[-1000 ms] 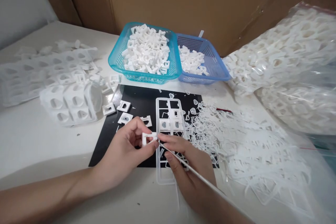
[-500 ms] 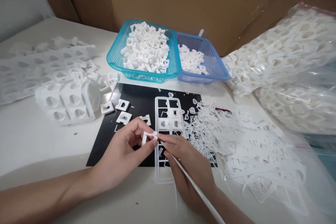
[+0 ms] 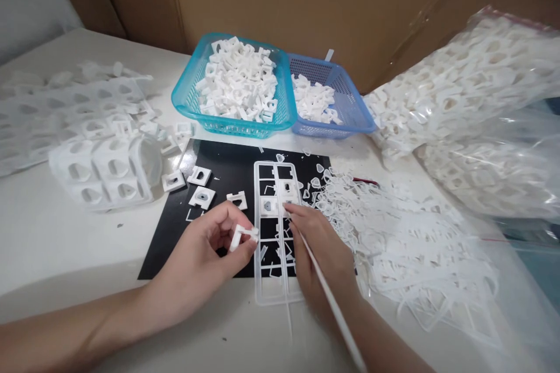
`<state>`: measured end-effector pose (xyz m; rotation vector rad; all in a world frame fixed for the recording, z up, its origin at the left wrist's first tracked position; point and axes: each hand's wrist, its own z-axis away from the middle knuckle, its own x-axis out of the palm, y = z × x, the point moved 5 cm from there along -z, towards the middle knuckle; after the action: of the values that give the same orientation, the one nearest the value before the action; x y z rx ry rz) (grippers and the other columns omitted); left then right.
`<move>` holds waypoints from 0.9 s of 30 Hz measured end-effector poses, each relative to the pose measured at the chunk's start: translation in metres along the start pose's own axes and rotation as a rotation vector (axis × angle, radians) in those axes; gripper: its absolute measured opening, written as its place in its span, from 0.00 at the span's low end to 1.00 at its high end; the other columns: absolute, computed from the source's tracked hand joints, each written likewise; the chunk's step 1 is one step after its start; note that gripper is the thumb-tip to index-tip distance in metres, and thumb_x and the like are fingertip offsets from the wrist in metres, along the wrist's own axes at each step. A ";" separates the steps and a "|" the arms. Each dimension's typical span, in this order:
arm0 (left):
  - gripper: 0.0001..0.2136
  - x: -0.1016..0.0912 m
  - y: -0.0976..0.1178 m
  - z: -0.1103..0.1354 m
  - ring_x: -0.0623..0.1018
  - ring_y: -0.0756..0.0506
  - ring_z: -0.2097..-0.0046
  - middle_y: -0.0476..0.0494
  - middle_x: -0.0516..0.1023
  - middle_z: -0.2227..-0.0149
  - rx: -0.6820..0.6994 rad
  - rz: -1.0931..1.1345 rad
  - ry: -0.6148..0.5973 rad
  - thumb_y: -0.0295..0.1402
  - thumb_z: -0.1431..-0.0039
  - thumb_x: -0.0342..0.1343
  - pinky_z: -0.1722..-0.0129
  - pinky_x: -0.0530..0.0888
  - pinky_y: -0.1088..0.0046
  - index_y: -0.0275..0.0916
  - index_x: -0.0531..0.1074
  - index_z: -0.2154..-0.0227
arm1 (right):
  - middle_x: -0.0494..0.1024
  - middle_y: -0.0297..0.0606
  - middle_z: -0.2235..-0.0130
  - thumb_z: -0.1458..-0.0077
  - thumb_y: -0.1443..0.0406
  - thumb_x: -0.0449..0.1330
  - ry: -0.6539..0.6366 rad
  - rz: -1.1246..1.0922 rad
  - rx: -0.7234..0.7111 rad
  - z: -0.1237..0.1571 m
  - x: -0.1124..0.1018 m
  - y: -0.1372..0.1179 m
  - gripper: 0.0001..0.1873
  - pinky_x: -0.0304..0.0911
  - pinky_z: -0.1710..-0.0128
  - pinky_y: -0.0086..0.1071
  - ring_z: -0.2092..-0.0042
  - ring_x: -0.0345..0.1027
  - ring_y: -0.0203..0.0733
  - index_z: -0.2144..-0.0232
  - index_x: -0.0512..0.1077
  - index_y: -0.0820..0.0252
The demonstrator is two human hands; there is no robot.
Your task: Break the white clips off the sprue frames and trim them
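My left hand (image 3: 199, 268) pinches a small white foam piece (image 3: 237, 238) between thumb and fingertips, just left of a white foam frame sheet (image 3: 258, 277). My right hand (image 3: 326, 253) is closed around a long, slim white stick-like tool (image 3: 327, 289). Its tip is by the fingertips over the frame, too small to tell its kind. Two square foam pieces (image 3: 268, 206) with grey centres sit in the frame, the right one partly covered by my fingers. Loose notched foam pieces (image 3: 202, 197) lie on the black mat (image 3: 164, 253) beyond my left hand.
A teal basket (image 3: 186, 96) heaped with white pieces and a blue basket (image 3: 356, 105) stand behind the mat. Foam scraps (image 3: 350, 210) pile up at right, below filled clear bags (image 3: 476, 64). Rolled foam sheets (image 3: 102, 172) lie at left.
My right hand has moved right with the tool, away from the foam piece in my left hand and over the frame. The left hand keeps its pinch. The whole view has shifted slightly.
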<state>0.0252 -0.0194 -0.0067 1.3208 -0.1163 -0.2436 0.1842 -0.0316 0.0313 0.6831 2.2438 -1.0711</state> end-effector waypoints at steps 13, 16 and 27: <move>0.07 -0.001 -0.001 -0.001 0.62 0.51 0.74 0.55 0.64 0.77 0.004 -0.011 0.015 0.33 0.41 0.56 0.76 0.59 0.75 0.42 0.62 0.70 | 0.81 0.39 0.60 0.44 0.74 0.56 -0.076 -0.316 0.141 -0.001 0.001 -0.013 0.08 0.71 0.55 0.32 0.56 0.75 0.37 0.64 0.71 0.59; 0.06 0.000 0.000 0.000 0.66 0.50 0.74 0.54 0.66 0.76 0.003 -0.032 0.017 0.33 0.41 0.55 0.76 0.60 0.75 0.42 0.63 0.70 | 0.81 0.41 0.60 0.44 0.75 0.55 -0.064 -0.248 0.054 0.001 0.004 -0.017 0.10 0.72 0.56 0.34 0.57 0.75 0.39 0.62 0.70 0.60; 0.04 0.001 0.004 0.000 0.64 0.50 0.75 0.55 0.64 0.77 0.041 -0.136 0.035 0.30 0.42 0.54 0.76 0.60 0.75 0.42 0.63 0.70 | 0.79 0.48 0.61 0.45 0.79 0.53 -0.039 -0.074 -0.101 0.006 0.009 -0.026 0.14 0.73 0.55 0.38 0.56 0.74 0.43 0.57 0.68 0.65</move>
<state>0.0268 -0.0185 -0.0031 1.3750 -0.0017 -0.3345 0.1629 -0.0490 0.0356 0.5365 2.2880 -0.9898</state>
